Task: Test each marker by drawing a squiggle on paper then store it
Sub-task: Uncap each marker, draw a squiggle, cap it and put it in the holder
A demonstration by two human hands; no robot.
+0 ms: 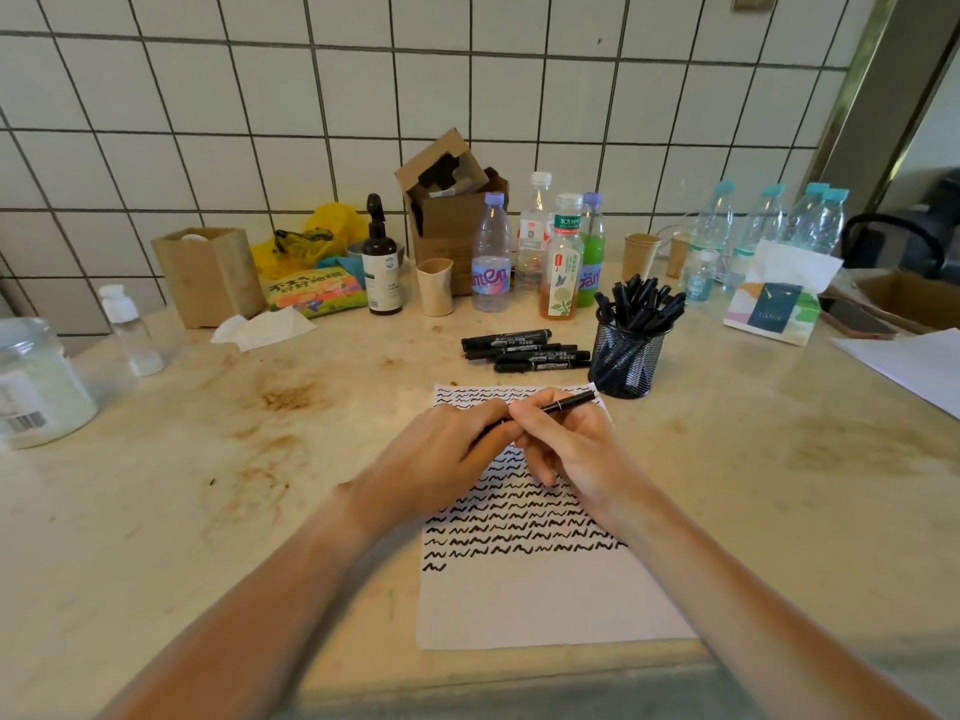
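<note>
Both hands (pixel 511 439) gripping marker (pixel 569 401), paper (pixel 535 605), stained counter (pixel 234 459), tiled wall (pixel 260 96)

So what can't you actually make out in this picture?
- Head view: the marker tip and cap end, hidden where both hands, left and right, grip it.
- Squiggles on the paper under the hands.
- Print on the loose markers: too small.
- Jar: cut by the left edge.
</note>
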